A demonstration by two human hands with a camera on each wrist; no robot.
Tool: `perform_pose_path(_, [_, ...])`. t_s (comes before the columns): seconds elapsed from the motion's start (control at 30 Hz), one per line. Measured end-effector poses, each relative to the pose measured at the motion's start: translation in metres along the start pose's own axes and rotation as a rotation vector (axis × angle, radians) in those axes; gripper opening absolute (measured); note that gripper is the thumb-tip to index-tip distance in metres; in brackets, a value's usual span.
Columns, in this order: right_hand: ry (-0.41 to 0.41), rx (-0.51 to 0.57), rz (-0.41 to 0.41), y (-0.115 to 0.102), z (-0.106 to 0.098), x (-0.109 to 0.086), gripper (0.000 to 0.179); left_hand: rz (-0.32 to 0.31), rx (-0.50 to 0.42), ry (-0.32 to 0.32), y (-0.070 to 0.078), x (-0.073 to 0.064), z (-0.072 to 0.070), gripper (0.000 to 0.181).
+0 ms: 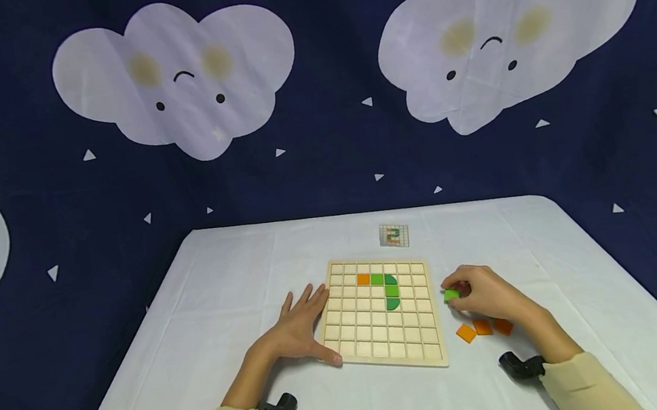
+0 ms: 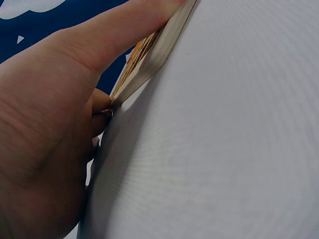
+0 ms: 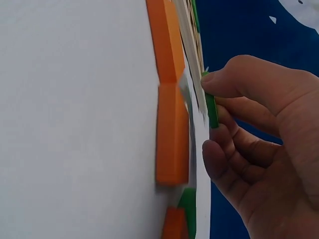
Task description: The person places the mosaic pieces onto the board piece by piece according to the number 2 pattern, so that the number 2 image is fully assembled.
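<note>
A wooden grid board (image 1: 385, 362) lies on the white table. My left hand (image 1: 297, 328) rests at its left side, fingers spread along the edge and thumb on the near-left corner. In its upper rows sit an orange square (image 1: 363, 278), a green square (image 1: 377, 279), a dark green rounded piece (image 1: 390, 279), another green square (image 1: 392, 291) and a second rounded piece (image 1: 392, 304). Right of the board, my right hand (image 1: 489, 291) pinches a green square tile (image 3: 213, 110) between thumb and fingers, the tile held on edge in the right wrist view.
Three orange tiles (image 1: 482, 327) lie below my right hand. The right wrist view shows a green piece (image 3: 188, 209) partly hidden behind one of them. A small pattern card (image 1: 394, 235) lies beyond the board. A dark blue curtain (image 1: 337, 176) hangs behind the table.
</note>
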State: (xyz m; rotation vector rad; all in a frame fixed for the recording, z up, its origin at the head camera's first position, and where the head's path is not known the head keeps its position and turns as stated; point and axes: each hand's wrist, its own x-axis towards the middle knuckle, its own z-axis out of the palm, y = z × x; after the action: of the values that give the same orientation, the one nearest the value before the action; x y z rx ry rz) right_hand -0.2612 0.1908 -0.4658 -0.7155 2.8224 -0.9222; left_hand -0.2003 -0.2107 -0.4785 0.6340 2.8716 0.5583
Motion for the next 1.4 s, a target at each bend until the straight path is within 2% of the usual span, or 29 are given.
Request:
perform_pose_path(0.4, [-0.015,0.019,-0.076,-0.012,0.01,0.01,0.025,0.008,-0.011,-0.002,0.0,-0.001,0.001,0.141])
perform_pose_path(1.1, [-0.049,0.042,-0.136,-0.038,0.025,0.033,0.028,0.014,-0.013,0.011,0.001,-0.001,-0.001,0.141])
perform_pose_path(1.4, [-0.065,0.026,-0.219,-0.048,0.032,0.04,0.027,0.008,-0.007,0.005,0.001,-0.002,-0.001,0.141])
